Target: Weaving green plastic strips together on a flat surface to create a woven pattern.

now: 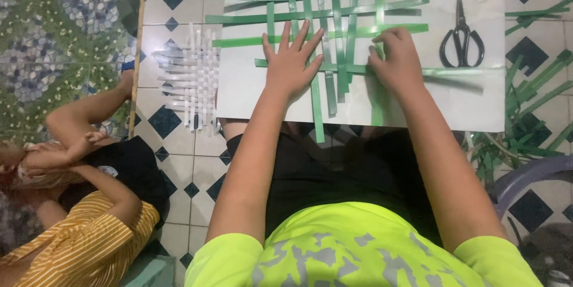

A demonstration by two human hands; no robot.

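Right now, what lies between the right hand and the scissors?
In the head view, only bare white board and one green strip lie between the right hand and scissors.

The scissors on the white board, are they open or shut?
Shut. The black scissors lie flat on the white board, blades together in one point, right of the right hand.

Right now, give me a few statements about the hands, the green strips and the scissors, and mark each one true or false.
1. The left hand lies flat with spread fingers on the green strips. True.
2. The right hand holds the scissors. False: they lie untouched on the white board, right of that hand.
3. The strips are woven into a loose lattice. True.
4. The small white woven mat lies on the board. False: it lies on the tiled floor beside it.
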